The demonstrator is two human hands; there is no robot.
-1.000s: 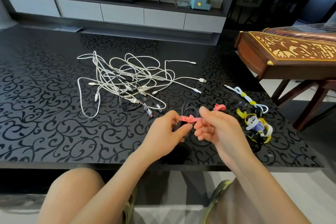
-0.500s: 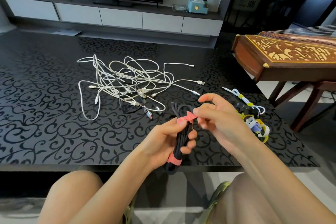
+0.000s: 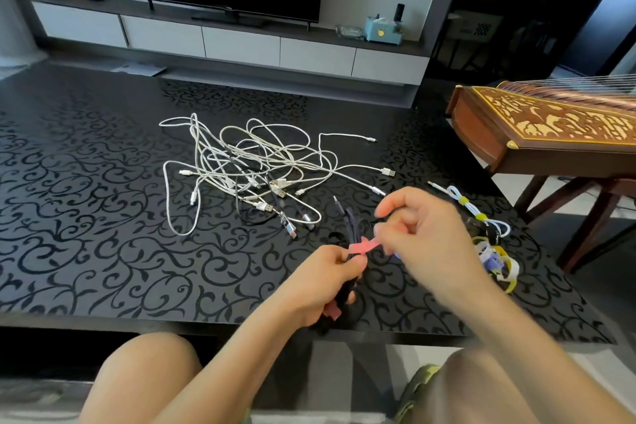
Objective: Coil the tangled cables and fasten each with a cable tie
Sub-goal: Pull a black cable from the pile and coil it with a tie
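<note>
From the head camera, the one view there was, the change of the last second was in the pink tie [image 3: 363, 247]. A second earlier both hands had pinched it close together over the tabletop [image 3: 103, 217]. Now the right hand [image 3: 423, 237] had drawn off to the right, fingers nipped on the tie's free end, so the strap ran taut from the bundle. The left hand [image 3: 320, 286] was wrapped round the black cable bundle [image 3: 351, 227], held upright just above the near edge, its thumb by the root of the tie. A second pink tie [image 3: 333, 311] peeped out under that fist, seemingly already done up. I took it that the upper strap was being pulled snug, so this cable looked nearly finished. The white tangle [image 3: 247, 165] lay as before further back, so most of the job remained. One white cable with yellow ties [image 3: 468, 208] lay coiled at the right, near the loose spare ties [image 3: 495, 258].

A good deal was hard to read. The right hand was smeared by motion, so its exact pinch on the tie was unclear. The left palm hid the middle of the bundle, and its plugs could not be made out. Whether the strap was threaded or merely wrapped I could not tell. The dark cables inside the tangle melted into the patterned top, so they could not be counted
</note>
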